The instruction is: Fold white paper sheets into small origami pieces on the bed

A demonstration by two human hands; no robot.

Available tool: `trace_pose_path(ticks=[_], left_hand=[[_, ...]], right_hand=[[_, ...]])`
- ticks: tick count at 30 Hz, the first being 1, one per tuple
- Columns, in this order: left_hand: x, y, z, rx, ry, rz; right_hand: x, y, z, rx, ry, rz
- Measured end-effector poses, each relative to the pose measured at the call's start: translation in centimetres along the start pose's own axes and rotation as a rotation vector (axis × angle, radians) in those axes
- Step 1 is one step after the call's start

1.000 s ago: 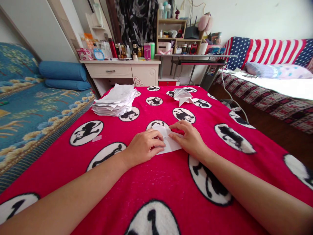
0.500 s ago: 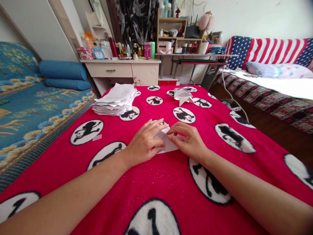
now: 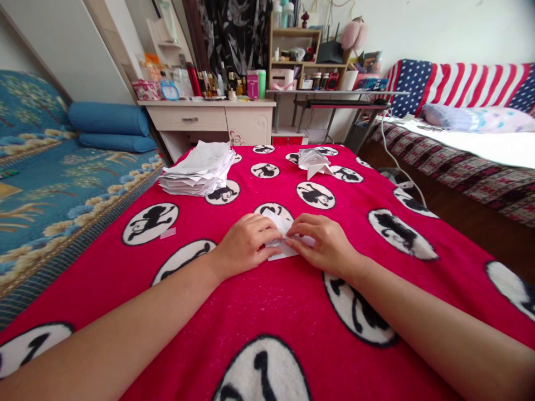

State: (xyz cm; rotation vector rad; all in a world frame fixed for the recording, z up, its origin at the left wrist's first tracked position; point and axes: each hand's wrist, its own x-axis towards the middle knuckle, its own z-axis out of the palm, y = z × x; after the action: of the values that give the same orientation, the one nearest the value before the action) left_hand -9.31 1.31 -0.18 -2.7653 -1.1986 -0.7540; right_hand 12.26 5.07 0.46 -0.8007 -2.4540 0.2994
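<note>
Between my hands a folded sheet of white paper (image 3: 282, 252) lies on the red blanket (image 3: 259, 312). My left hand (image 3: 251, 242) grips its left part, fingers curled together with the thumb on the near side. On the right part, my right hand (image 3: 320, 239) pinches the paper between thumb and fingers. The fingertips of both hands almost meet at the middle of the sheet. One paper flap points away from me above the fingers. My hands cover much of the folds.
A thick stack of paper sheets (image 3: 198, 170) sits at the far left of the blanket. Several folded paper pieces (image 3: 314, 162) lie at the far right. A small paper scrap (image 3: 168, 233) rests left of my hands. Beyond stands a white dresser (image 3: 209, 120) with bottles on top.
My left hand's fingers, spread over the paper before, have drawn in and curled onto its left side. More of the far flap shows now. My right hand keeps its pinch.
</note>
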Motion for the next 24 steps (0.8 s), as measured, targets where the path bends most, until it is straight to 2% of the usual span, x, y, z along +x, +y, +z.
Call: trace_pose_path(ticks=[5,10,13,19,24], left_hand=[[-0.1,0.0,0.2,-0.042,-0.014,-0.015],[0.0,0.0,0.3,-0.014,-0.040,0.048],[-0.1,-0.1,0.4,-0.064,-0.060,0.049],[-0.1,-0.2,0.3,-0.106,-0.023,-0.006],[-0.1,-0.1,0.2,-0.078,-0.016,-0.082]], right_hand=[[-0.1,-0.5,-0.3,0.011,-0.047,-0.002],[0.1,0.3,0.2,0.110,0.021,0.233],[0.2,0.8,0.4,0.085,-0.003,0.329],[0.2,0.5,-0.1,-0.112,-0.024,0.370],[0.4,1.0,-0.1,-0.093,-0.059,0.407]])
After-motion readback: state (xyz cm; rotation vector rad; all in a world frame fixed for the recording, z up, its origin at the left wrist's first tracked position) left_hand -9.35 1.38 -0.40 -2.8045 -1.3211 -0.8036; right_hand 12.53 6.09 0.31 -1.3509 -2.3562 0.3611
